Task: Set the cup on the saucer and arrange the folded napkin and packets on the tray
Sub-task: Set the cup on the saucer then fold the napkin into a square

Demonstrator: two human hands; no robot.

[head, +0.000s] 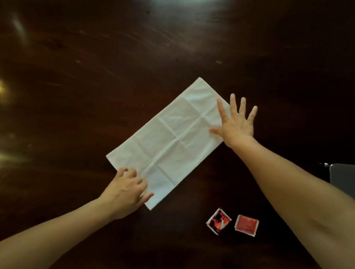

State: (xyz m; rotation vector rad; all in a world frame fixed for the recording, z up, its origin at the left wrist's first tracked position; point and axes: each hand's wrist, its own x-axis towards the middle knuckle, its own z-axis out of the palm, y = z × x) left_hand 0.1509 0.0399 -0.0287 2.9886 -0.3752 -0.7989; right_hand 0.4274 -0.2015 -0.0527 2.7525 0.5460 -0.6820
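Observation:
A white napkin (169, 143) lies flat as a long creased rectangle, slanted across the dark wooden table (87, 77). My left hand (128, 188) rests with curled fingers on its near left corner. My right hand (235, 123) is spread flat, fingers apart, pressing on the napkin's far right edge. Two red packets (219, 221) (246, 225) lie side by side on the table near me, below my right forearm. No cup, saucer or tray is in view.
A grey flat object (349, 178) with a small metal part pokes in at the right edge of the table. Bright light reflections show on the table at the left and along the far edge.

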